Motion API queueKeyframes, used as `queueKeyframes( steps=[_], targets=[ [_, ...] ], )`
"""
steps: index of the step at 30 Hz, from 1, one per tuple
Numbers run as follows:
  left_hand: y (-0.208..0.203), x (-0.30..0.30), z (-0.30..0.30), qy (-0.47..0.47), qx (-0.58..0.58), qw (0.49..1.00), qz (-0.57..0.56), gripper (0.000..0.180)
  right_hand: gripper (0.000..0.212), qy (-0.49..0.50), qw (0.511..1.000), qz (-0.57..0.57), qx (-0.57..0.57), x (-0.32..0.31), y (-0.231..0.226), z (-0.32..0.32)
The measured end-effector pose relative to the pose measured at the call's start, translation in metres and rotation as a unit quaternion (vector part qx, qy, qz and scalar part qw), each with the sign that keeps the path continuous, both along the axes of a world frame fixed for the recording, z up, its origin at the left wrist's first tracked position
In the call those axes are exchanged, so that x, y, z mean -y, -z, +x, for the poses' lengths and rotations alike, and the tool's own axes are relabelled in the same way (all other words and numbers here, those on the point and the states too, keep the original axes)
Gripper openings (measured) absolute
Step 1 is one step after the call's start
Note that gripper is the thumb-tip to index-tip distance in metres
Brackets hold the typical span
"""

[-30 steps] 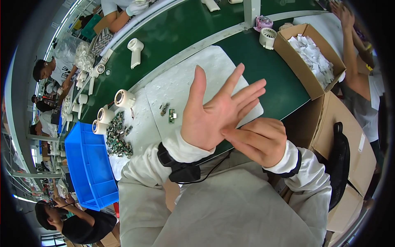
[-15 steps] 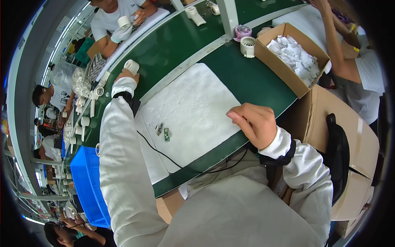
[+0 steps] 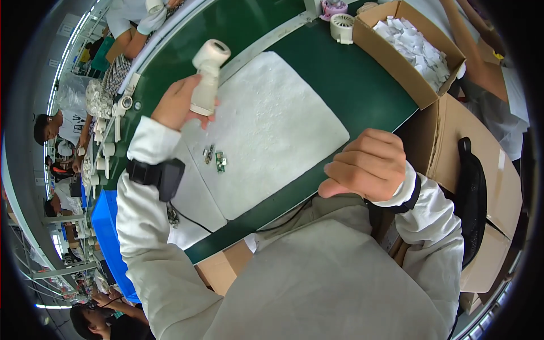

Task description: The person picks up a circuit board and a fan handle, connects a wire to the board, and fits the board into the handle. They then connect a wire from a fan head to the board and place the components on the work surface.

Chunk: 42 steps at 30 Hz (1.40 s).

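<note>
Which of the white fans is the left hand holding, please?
The handled fan in the left hand, near the white mat; the slatted fan by the paper box sits untouched on the table.

Left of the frame's centre, the white fan body hid part of the fingers of the left hand. Right of centre, the palm of the curled right hand was hidden. At lower left, the left sleeve partly covered a blue bin. The upper edge cut off a co-worker.
</note>
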State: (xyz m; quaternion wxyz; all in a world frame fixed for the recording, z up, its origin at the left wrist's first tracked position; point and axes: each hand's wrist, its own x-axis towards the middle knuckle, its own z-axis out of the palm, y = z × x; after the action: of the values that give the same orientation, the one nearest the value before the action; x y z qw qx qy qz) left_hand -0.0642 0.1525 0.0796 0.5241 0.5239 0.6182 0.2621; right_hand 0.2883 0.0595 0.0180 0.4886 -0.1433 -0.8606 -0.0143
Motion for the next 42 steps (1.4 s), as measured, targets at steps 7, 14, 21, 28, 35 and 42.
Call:
queueKeyframes(
  steps=[7, 14, 21, 28, 35, 42],
  targets=[
    [0.01, 0.108, 0.076, 0.103, 0.177, 0.974, -0.092, 0.037, 0.045, -0.022, 0.998, 0.052, 0.039, 0.002, 0.004, -0.005],
    [0.035, 0.129, 0.077, 0.056, 0.135, 0.986, -0.074, 0.035, 0.048, -0.026, 0.994, 0.107, -0.008, 0.005, 0.006, -0.013],
    [0.043, 0.129, 0.08, 0.197, -0.08, 0.975, 0.066, 0.025, 0.045, -0.017, 0.993, 0.11, -0.025, 0.008, 0.007, -0.015],
    [0.047, 0.13, 0.091, 0.189, -0.368, 0.87, 0.267, 0.022, 0.03, 0.006, 0.999, -0.007, 0.034, 0.005, 0.005, -0.021],
    [0.041, 0.137, 0.1, 0.269, -0.51, 0.738, 0.349, 0.022, 0.025, 0.084, 0.961, -0.263, 0.006, 0.007, 0.018, -0.04],
    [0.018, 0.124, 0.097, 0.298, -0.371, 0.805, 0.354, 0.021, 0.025, 0.017, 0.958, -0.279, 0.069, 0.003, 0.017, -0.038]
  ],
)
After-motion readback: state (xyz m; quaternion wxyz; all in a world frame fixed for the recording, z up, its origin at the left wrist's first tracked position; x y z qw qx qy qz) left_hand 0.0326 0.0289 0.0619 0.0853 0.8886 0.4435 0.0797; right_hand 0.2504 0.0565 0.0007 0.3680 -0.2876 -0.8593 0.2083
